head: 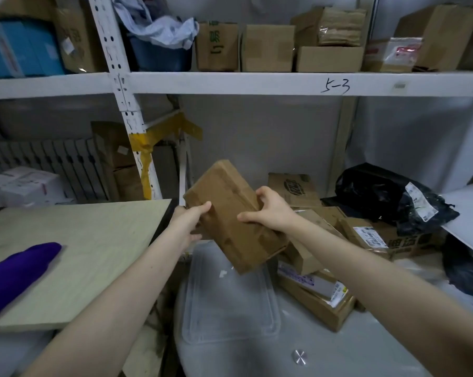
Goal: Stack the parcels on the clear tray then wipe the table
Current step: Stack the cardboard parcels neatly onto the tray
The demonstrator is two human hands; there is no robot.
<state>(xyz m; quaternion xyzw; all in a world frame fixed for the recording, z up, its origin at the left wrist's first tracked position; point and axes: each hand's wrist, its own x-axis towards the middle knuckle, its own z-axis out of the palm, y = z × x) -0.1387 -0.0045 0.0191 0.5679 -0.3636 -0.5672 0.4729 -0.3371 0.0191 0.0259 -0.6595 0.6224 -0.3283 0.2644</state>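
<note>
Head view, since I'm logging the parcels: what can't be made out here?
All in the head view:
- Tray: far end hidden behind the held box.
- Box underside: hidden; left hand and right hand cover parts of its edges.
- Parcel label: print too small to read.
- Purple cloth: cut off by the left edge.

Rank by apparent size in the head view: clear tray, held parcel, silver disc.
1. clear tray
2. held parcel, close behind; it is nearer the camera, so this is unsure
3. silver disc, by far smallest
</note>
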